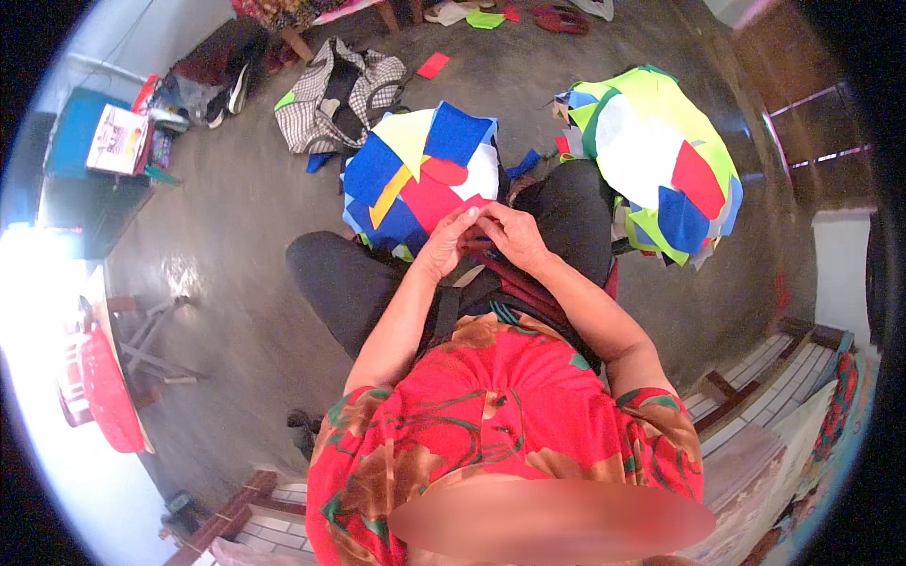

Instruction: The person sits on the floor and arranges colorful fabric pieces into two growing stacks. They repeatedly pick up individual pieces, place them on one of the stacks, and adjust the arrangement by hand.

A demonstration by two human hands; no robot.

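My two hands meet in front of my lap, fingertips pressed close together. A small red cloth piece [478,201] shows at the fingertips, pinched between my left hand [447,241] and my right hand [514,236]. Just beyond them is a heap of cut cloth pieces [387,215] in blue, yellow, red, white and orange, lying between my bent knees. A second pile of cloth pieces [710,156], mostly lime green and white with red and blue, stands to the right of my right knee.
A checked cloth bag [307,125] slumps open on the floor beyond the near heap, beside a loose red scrap [433,65]. Shoes [238,90] and a blue table [87,106] are at far left. A folding metal stand [156,351] is nearer on the left.
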